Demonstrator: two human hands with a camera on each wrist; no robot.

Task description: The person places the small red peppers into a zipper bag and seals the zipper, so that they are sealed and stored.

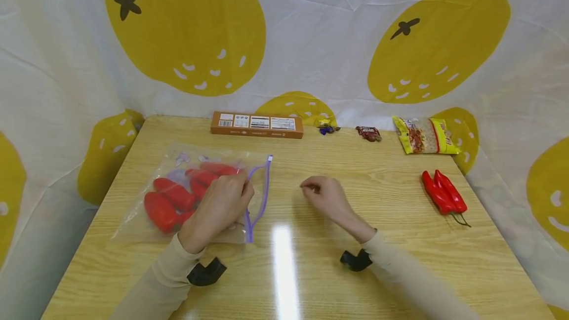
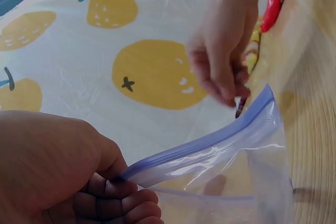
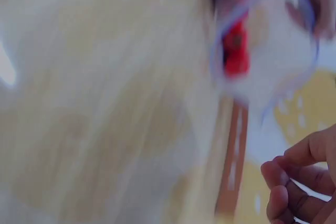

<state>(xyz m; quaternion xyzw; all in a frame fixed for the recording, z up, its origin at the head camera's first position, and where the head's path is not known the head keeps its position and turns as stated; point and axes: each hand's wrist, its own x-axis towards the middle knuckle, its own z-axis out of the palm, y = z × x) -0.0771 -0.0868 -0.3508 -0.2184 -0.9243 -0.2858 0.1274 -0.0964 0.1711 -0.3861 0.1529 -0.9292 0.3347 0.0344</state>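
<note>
A clear zip bag (image 1: 138, 221) with a purple zip strip lies on the left of the table. Several red peppers (image 1: 161, 211) show inside it, with small purple-and-white pieces (image 1: 182, 158). My left hand (image 1: 221, 207) pinches the bag's rim and holds the mouth apart; the left wrist view shows thumb and fingers on the purple strip (image 2: 202, 148). To the right of the bag, my right hand (image 1: 328, 201) hovers over the table, its fingers loosely bent. Nothing shows between those fingers (image 3: 281, 190) in the right wrist view.
Two red peppers (image 1: 442, 192) with stems lie at the right. A yellow packet (image 1: 426, 136) is at the back right corner. A brown box (image 1: 257, 125), a dark red wrapped candy (image 1: 369, 133) and a blue-and-yellow wrapped one (image 1: 326, 126) line the back edge by the curtain.
</note>
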